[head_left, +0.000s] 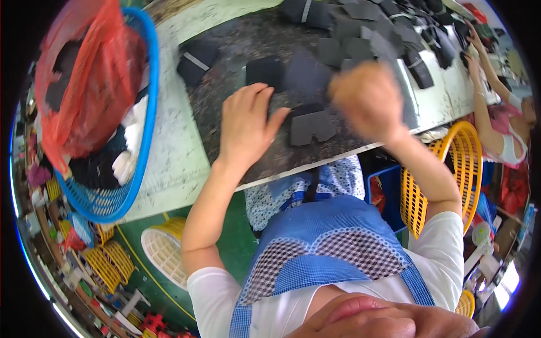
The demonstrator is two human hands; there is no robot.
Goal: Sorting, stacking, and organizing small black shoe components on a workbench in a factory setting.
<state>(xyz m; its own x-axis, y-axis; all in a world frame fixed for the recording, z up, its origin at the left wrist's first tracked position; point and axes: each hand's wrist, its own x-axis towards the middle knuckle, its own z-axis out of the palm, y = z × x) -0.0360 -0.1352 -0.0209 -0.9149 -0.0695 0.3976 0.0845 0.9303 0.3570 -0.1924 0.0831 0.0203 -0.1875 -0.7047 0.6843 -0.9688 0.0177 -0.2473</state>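
Note:
My left hand [245, 121] rests on a dark, worn board [225, 42], thumb spread from its extended fingers. Its fingertips reach the lower edge of a black fabric piece [265, 72]. A dark bluish piece [307, 74] lies just right of that one. Between my hands sits a grey notched piece [311, 128], on top of a black piece that shows along its upper edge. My right hand [369, 101] hovers to the right of it, smeared by motion; its fingers look curled, and whether they hold anything is unclear.
Grey cut pieces [360, 50] lie heaped at the back right, near banded black bundles [417, 67]. Another banded bundle [197, 61] lies at the left. A blue basket [151, 101] holds a red plastic bag [98, 84]. A yellow basket [414, 194] stands below right; another person's arms [479, 73] reach in beyond.

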